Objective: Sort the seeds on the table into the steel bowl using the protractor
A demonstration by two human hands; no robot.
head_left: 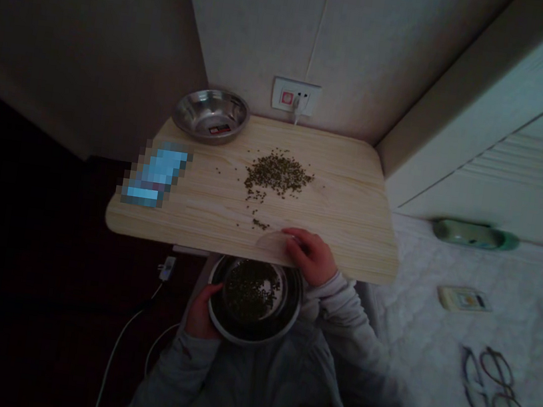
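Note:
My left hand (204, 312) grips the left rim of a metal bowl (292, 314), held just below the table's front edge. Small dark green beans, which look like mung beans (249, 291), lie in that bowl. At the front edge of the wooden table (351, 208), my right hand (312, 255) is closed on a pale, thin, flat piece (272, 243) with a rounded edge; its exact kind is unclear. Farther back on the tabletop lies a loose patch of the same beans (278, 174), with a few strays trailing toward the piece.
An empty steel bowl (213, 116) stands at the table's back left, and a blurred-out phone-like object (157, 174) lies at its left. A wall socket (295, 96) with a plug is behind. Glasses (502, 391) and a green case (474, 235) rest on the bed at right.

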